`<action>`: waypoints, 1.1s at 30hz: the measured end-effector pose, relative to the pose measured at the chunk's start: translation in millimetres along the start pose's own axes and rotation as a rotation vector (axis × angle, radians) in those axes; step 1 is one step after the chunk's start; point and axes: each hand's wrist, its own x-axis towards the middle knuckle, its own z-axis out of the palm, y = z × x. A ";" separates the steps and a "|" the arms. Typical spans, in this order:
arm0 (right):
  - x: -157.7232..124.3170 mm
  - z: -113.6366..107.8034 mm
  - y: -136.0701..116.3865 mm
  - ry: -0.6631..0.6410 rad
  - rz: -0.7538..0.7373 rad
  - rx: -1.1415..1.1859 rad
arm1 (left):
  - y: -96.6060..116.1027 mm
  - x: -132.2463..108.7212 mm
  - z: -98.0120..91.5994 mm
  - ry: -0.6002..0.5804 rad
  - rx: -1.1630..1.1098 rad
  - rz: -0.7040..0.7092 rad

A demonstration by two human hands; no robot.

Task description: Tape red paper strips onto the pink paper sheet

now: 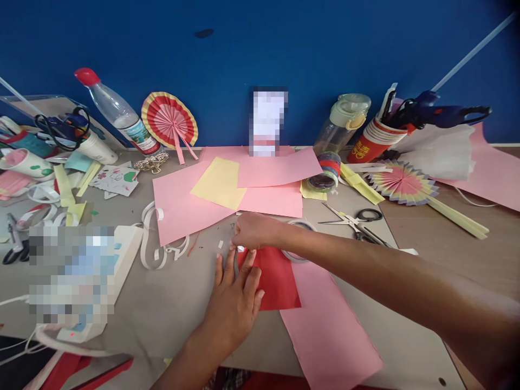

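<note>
A sheet of red paper lies on the table in front of me. My left hand rests on its left side, fingers stretched out and pressing flat. Just beyond those fingertips is my right hand, its fingers closed and pointing down at the paper's far left corner. A small white bit shows beneath it; what the closed fingers hold is hidden. Partly under my right forearm lies a roll of tape. A pink sheet extends from under the red paper toward me.
Pink sheets and a yellow sheet lie farther back, below an upright blurred screen. Scissors, a clear bottle and a folded paper fan are right; a power strip and white strips left.
</note>
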 end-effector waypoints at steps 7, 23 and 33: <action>7.4 -7.0 -3.5 -0.026 0.003 0.037 | -1.0 -1.4 2.2 0.003 0.019 0.015; 19.8 -14.4 1.7 -0.028 -0.009 0.152 | 0.4 -1.0 -1.3 -0.022 -0.020 -0.004; -6.8 -5.2 38.3 0.009 -0.170 0.275 | 0.9 -2.3 0.5 -0.020 -0.011 -0.025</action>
